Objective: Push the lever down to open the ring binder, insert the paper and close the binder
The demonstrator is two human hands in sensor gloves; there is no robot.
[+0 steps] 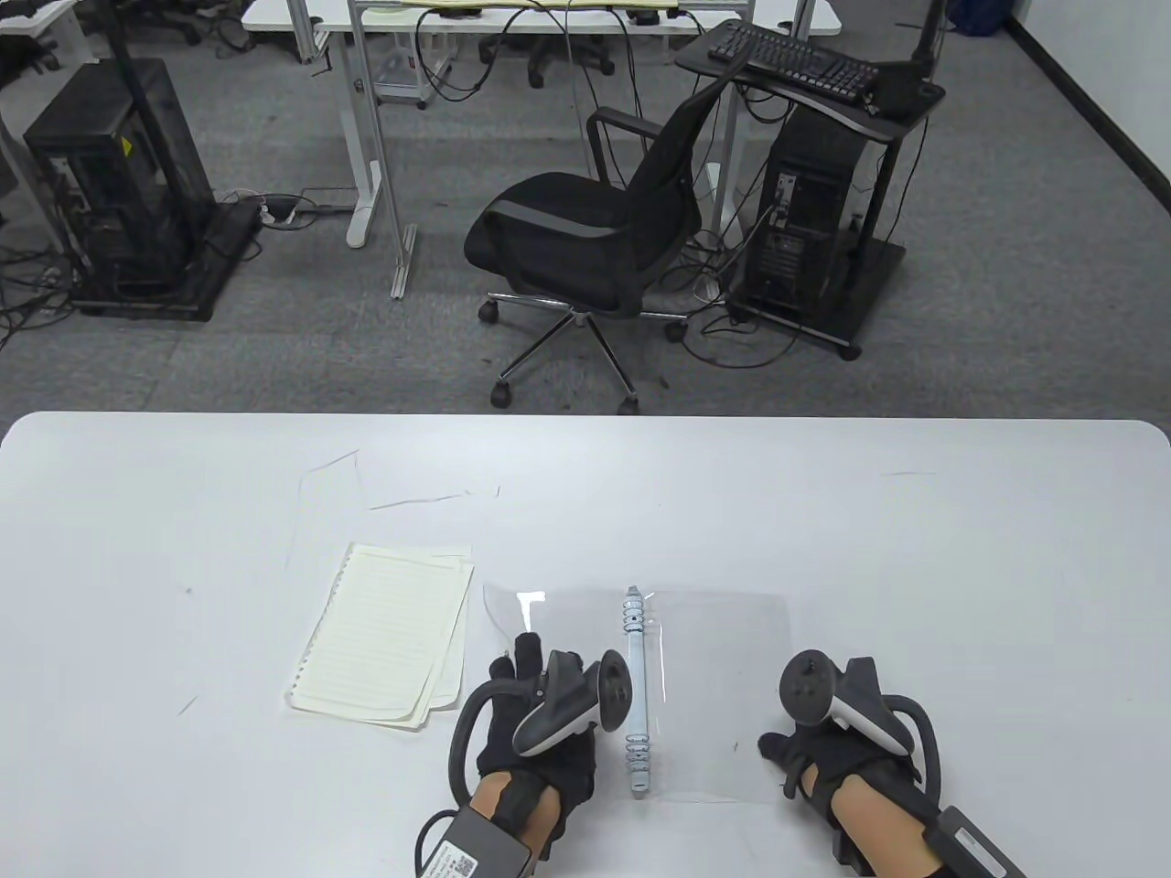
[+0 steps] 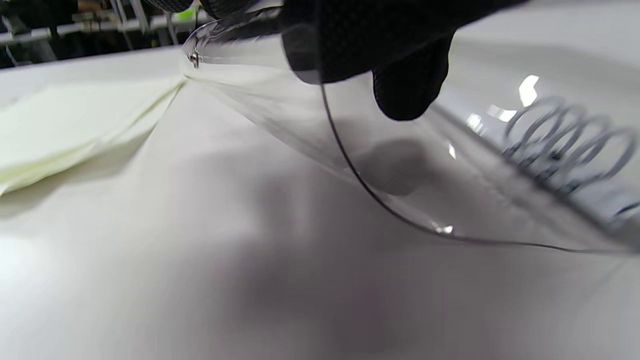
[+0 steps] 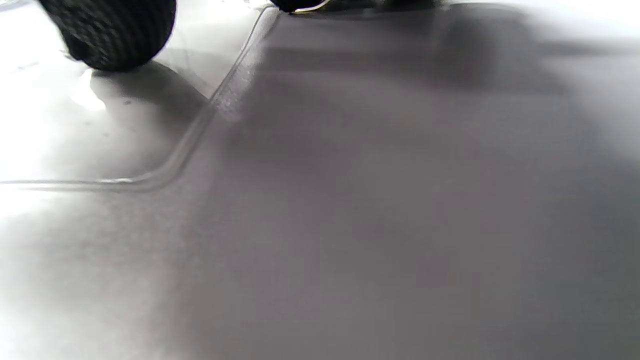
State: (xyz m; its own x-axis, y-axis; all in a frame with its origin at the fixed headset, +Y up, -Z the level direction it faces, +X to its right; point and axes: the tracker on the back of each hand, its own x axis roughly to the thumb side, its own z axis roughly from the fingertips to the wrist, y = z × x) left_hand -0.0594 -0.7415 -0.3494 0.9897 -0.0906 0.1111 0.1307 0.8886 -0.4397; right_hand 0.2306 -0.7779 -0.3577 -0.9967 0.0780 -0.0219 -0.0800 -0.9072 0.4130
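A clear plastic ring binder lies open on the white table [image 1: 915,567], its metal ring spine [image 1: 638,695] running front to back. The rings [image 2: 565,145] are blurred in the left wrist view. My left hand [image 1: 523,660] pinches the left cover [image 2: 300,130] near its outer edge and holds it bent up off the table. A stack of cream lined punched paper [image 1: 384,631] lies just left of the binder. My right hand [image 1: 778,754] rests on the right cover [image 1: 723,677] near its front right corner, one fingertip [image 3: 115,35] pressing it flat.
An office chair [image 1: 595,229], desks and computer towers stand on the carpet beyond the table's far edge. Faint pen marks [image 1: 416,501] show on the table behind the paper.
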